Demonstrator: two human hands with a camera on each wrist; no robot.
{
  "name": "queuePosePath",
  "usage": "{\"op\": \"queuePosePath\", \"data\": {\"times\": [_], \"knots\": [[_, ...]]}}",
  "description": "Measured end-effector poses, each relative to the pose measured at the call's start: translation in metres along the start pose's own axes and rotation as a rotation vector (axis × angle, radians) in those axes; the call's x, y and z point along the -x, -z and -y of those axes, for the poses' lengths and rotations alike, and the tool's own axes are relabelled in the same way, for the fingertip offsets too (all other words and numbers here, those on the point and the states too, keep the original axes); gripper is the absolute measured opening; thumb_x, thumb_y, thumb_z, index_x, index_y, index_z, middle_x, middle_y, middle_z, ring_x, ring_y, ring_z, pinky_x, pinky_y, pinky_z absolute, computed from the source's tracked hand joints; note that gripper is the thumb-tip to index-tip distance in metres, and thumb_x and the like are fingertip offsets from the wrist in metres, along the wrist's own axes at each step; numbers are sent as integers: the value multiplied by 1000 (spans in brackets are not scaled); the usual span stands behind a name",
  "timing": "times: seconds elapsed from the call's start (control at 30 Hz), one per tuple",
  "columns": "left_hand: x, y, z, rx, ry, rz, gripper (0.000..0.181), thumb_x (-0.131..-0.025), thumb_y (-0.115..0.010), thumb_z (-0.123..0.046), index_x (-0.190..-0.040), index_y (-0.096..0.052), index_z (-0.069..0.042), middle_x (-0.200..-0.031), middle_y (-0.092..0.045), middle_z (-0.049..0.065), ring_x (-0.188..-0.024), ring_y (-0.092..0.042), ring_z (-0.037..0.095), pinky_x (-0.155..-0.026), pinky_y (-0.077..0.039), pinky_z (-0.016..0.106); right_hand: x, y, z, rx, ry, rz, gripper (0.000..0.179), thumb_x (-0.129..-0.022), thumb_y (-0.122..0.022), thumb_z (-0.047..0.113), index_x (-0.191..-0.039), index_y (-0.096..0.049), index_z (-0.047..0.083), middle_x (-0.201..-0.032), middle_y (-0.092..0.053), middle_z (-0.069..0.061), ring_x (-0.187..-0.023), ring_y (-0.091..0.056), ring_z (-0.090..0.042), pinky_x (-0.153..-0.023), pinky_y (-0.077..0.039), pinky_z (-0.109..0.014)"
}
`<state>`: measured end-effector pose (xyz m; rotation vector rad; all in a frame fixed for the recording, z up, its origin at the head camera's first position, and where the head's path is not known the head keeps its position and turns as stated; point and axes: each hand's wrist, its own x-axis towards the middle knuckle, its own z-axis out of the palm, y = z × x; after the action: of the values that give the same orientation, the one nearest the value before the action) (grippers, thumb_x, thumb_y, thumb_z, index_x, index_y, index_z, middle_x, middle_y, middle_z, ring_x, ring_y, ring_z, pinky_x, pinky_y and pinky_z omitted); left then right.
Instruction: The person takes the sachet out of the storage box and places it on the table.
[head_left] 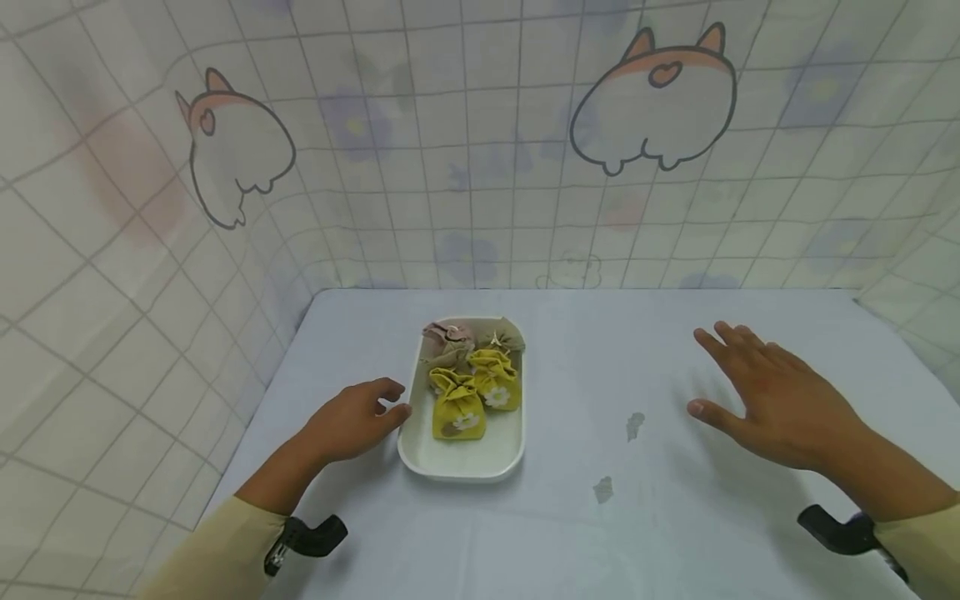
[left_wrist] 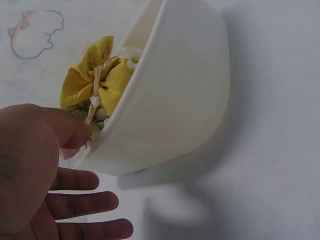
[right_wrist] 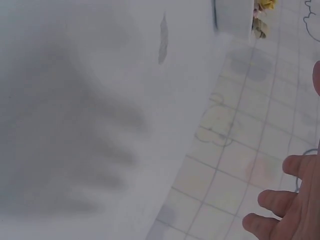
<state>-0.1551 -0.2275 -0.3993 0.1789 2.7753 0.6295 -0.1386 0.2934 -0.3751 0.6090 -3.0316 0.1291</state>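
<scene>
A white plastic tub [head_left: 461, 467] with rounded corners stands on the table, left of the middle. Two yellow drawstring pouches [head_left: 459, 417] with white flower patches lie in it, in front of a brownish-pink pouch [head_left: 450, 337] and an olive-grey one [head_left: 504, 335]. My left hand [head_left: 358, 421] is at the tub's left side, its thumb tip by the rim; whether it touches is unclear. In the left wrist view, that hand [left_wrist: 30, 165] holds nothing, with several fingers spread. Well to the right, my right hand [head_left: 776, 400] hovers palm down above the table, fingers extended, holding nothing.
A pale cloth covers the table [head_left: 570, 533], with two small grey patches [head_left: 635, 426] right of the tub. Behind and to the left hangs a white gridded curtain [head_left: 495, 200] with cartoon animal drawings. Black straps [head_left: 307, 537] sit on both wrists.
</scene>
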Motion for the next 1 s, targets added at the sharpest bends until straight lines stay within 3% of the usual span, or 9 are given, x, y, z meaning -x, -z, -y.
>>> {"op": "queuePosePath", "data": {"times": [0.2, 0.63, 0.77, 1.0], "knots": [[-4, -8, -3, 53, 21, 29, 42, -101, -62, -33, -135, -61, -9, -125, -68, 9, -106, -67, 25, -81, -56, 44, 0, 0, 7, 8, 7, -6, 93, -96, -57, 66, -162, -25, 9, -160, -33, -26, -144, -30, -49, -111, -27, -67], [-10, -18, -4, 117, -5, 46, 44, -100, -61, -28, -138, -57, -5, -125, -68, 13, -111, -66, 29, -86, -56, 46, -5, 3, 18, -36, 10, 3, 82, -99, -52, 64, -160, -34, 11, -154, -45, -21, -136, -43, -48, -106, -34, -69], [-14, -19, -2, 120, -22, 46, 46, -100, -61, -29, -139, -56, -4, -125, -67, 15, -111, -66, 30, -85, -57, 46, -10, 7, 23, -53, 4, -2, 80, -100, -52, 63, -158, -39, 10, -152, -48, -21, -135, -46, -47, -106, -35, -68], [-12, -13, 3, 135, 5, 68, 48, -100, -62, -29, -139, -55, -4, -127, -66, 15, -113, -65, 30, -86, -57, 45, -23, 8, 40, -102, 13, 22, 80, -100, -48, 66, -158, -40, 12, -152, -48, -21, -137, -44, -45, -107, -36, -67]]}}
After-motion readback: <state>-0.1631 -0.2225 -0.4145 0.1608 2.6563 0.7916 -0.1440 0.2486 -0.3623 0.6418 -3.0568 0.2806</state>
